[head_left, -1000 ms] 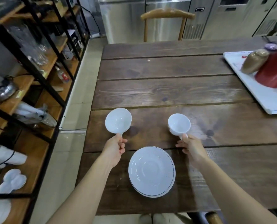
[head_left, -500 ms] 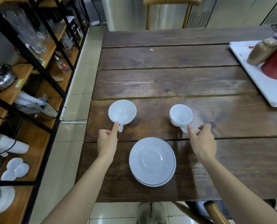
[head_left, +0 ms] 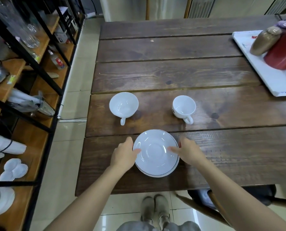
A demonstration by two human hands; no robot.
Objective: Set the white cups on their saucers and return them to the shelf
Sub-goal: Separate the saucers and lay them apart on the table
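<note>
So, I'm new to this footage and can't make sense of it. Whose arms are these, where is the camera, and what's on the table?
There is no machine here. The arms belong to a person wearing a wide-angle camera on their head, so you look down over their own hands; this is the only view.

On the dark wooden table stand two empty white cups: a wide cup on the left and a narrower cup on the right, handles toward the person. Nearer lies a stack of saucers. The left hand and right hand grip the stack's opposite edges, thumbs on the top saucer's rim. The cups are not held.

At far right, a white board carries a red vessel and a brown bottle. The shelf stands to the left.
</note>
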